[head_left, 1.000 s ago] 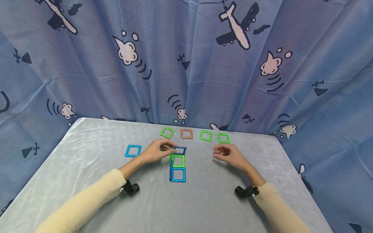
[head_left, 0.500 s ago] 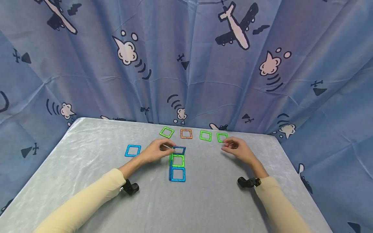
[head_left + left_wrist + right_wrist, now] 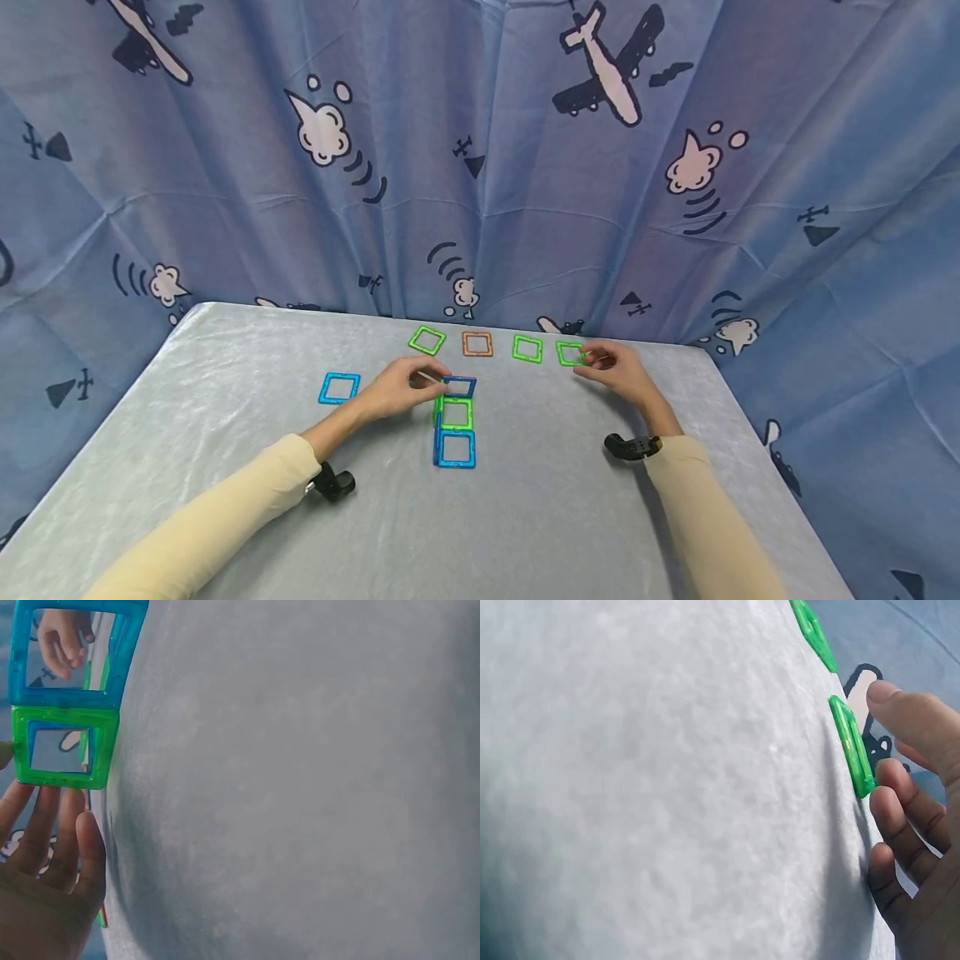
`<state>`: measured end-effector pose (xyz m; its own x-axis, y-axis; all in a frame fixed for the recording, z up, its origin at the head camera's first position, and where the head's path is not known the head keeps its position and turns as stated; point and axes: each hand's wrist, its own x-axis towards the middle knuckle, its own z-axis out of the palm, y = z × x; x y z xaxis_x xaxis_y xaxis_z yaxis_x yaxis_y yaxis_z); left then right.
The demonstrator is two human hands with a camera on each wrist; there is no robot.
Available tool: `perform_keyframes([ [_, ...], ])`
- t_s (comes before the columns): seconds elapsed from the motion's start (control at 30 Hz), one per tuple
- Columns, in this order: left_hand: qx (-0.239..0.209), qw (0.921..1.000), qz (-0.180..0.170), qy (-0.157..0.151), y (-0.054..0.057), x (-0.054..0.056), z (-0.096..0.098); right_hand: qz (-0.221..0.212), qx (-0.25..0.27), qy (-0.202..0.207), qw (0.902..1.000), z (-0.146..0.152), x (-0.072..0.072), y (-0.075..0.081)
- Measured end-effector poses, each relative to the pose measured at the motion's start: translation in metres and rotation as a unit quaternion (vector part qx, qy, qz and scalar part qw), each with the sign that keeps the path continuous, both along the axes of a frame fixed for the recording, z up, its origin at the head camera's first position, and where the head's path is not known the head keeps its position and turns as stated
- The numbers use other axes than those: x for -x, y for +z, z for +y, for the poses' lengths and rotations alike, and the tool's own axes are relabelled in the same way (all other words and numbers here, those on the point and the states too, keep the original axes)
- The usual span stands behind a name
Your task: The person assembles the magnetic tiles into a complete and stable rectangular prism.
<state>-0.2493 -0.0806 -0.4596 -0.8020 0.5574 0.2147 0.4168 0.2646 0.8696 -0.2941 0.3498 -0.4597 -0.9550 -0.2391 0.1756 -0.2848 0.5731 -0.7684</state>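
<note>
Square magnetic tiles form a small structure mid-table. A green tile (image 3: pixel 456 413) and a blue tile (image 3: pixel 457 450) lie flat, with a standing green tile (image 3: pixel 105 750) and a standing blue tile (image 3: pixel 66 697) along their left. Across the back stands a dark blue tile (image 3: pixel 468 387). My left hand (image 3: pixel 401 388) pinches that tile's left corner between thumb and fingers. At the far right, my right hand (image 3: pixel 618 371) is at the right edge of a flat green tile (image 3: pixel 562 354). In the right wrist view its thumb and bent fingers are spread apart, holding nothing.
Another green tile (image 3: pixel 527 349), an orange tile (image 3: pixel 477 344) and a tilted green tile (image 3: pixel 427 340) lie along the table's back edge. A loose blue tile (image 3: pixel 326 388) lies beside my left forearm. A patterned curtain (image 3: pixel 420 167) hangs behind the pale cloth-covered table (image 3: pixel 420 542).
My right hand has moved right and away from me to the rightmost green tile. The left hand stays at the structure, which has not changed.
</note>
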Motion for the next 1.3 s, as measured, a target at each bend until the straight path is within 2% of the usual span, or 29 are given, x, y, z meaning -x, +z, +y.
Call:
perform_keyframes([
  [0.13, 0.0, 1.0, -0.006, -0.002, 0.005, -0.003, 0.002, 0.005, -0.003, 0.002, 1.0, -0.002, 0.004, -0.003],
  [0.37, -0.004, 0.9998, -0.013, -0.011, 0.033, -0.019, 0.002, 0.005, -0.015, -0.017, 0.9997, 0.001, 0.008, -0.005],
  [0.47, -0.003, 0.9999, -0.012, -0.011, 0.039, -0.023, 0.001, 0.003, -0.022, -0.028, 0.9994, 0.003, 0.009, -0.006],
  [0.8, 0.001, 0.9999, -0.009, -0.013, 0.039, -0.022, 0.0, -0.024, -0.028, -0.03, 0.9989, 0.008, 0.015, -0.008],
  [1.03, 0.004, 0.9998, -0.015, -0.013, 0.041, -0.022, 0.001, -0.017, -0.036, -0.012, 0.9991, 0.007, 0.013, -0.005],
  [1.3, 0.005, 0.9998, -0.011, -0.013, 0.04, -0.022, 0.002, -0.025, -0.044, -0.016, 0.9986, 0.004, 0.012, -0.006],
])
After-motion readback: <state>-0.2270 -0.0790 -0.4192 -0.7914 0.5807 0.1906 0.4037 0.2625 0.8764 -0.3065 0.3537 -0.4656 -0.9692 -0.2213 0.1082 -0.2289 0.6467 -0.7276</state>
